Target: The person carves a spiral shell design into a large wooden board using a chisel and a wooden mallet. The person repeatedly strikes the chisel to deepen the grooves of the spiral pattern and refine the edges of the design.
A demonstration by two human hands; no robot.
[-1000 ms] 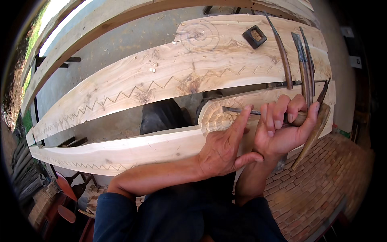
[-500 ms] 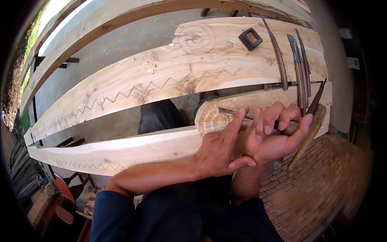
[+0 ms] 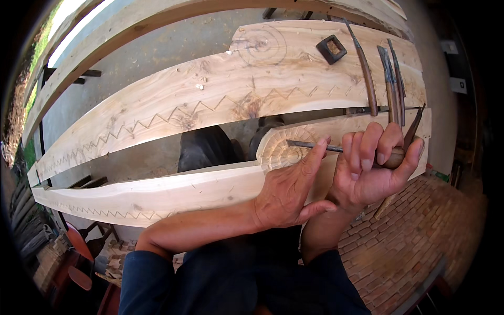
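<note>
A slim chisel (image 3: 310, 145) lies across a round carving with radiating petal-like cuts (image 3: 277, 157) on the near pale plank (image 3: 220, 190). Its metal tip rests near the carving's middle. My left hand (image 3: 283, 191) leans on the plank, fingers closed against the chisel's shank, thumb stuck out to the right. Palm up, my right hand (image 3: 367, 173) curls its fingers round the chisel's handle, whose rounded wooden end (image 3: 392, 157) shows by the thumb. Beyond that hand is a dark pointed tool (image 3: 416, 125). Part of a wooden stick (image 3: 386, 208) shows below it.
The far plank (image 3: 173, 94) bears a zigzag line, a pencilled circle (image 3: 259, 46), wood chips (image 3: 199, 86) and a dark square box-like piece (image 3: 331, 49). Several wooden-handled chisels (image 3: 366, 73) lie at its right. A long gap separates the planks. Bricks (image 3: 415, 226) pave the lower right.
My right hand has shifted slightly right and up, baring more of the shank between the hands and hiding more of the wooden stick. My left hand stays against the chisel.
</note>
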